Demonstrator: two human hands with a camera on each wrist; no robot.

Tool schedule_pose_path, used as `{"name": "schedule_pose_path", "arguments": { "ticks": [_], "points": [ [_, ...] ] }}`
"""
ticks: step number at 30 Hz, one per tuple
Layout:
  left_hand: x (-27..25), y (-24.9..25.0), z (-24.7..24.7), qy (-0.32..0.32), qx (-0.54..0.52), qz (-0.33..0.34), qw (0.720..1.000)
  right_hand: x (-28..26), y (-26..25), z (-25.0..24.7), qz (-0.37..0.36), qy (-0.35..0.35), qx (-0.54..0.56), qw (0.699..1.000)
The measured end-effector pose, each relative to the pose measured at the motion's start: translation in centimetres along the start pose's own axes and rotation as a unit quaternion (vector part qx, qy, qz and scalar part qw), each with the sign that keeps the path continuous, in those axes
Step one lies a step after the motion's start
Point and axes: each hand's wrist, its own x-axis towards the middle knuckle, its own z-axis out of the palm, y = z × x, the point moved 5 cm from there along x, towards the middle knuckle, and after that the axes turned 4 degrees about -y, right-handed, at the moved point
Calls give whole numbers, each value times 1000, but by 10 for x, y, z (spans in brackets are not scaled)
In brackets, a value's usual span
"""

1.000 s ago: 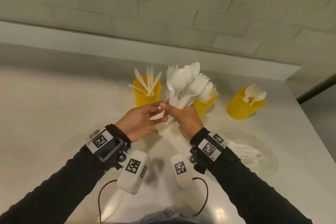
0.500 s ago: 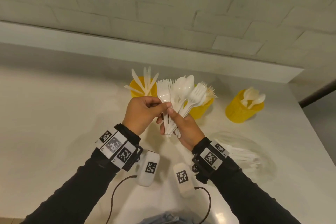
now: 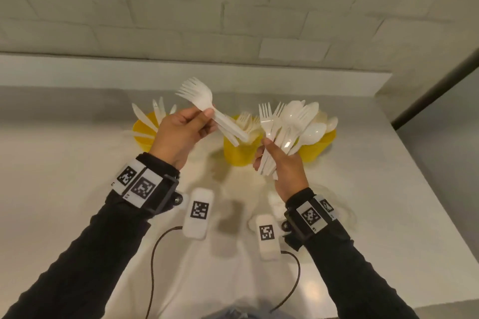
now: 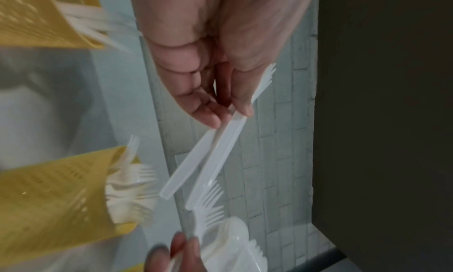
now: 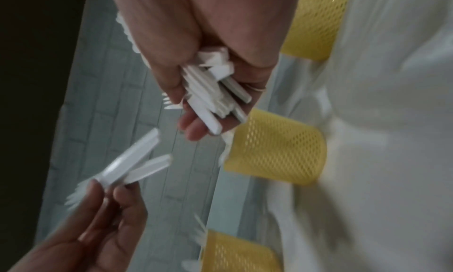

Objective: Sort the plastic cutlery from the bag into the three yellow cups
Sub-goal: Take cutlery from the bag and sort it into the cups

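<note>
The left hand (image 3: pixel 178 134) pinches two forks (image 3: pixel 207 111) by their necks, handles slanting down-right over the middle cup (image 3: pixel 238 153) just beyond, nearer than the right hand (image 3: pixel 282 163), which clutches the bunch (image 3: pixel 287 124) upright.

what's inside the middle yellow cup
White plastic forks stand in the middle yellow cup, tines up. The forks pinched in the left hand cross in front of its rim, so their count and the cup's bottom cannot be seen.
</note>
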Motion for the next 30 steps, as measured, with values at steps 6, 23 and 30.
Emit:
{"name": "schedule_pose_path", "arguments": {
  "ticks": [6,23,30],
  "points": [
    [45,-18,20,80,170,24,982,12,-24,-31,-40,-2,-7,999],
    [-10,-30,52,-53,218,-37,974,2,0,22,11,-183,-53,982],
    [4,-15,22,71,1,-30,997,3,0,7,30,-70,-12,997]
  ]
}}
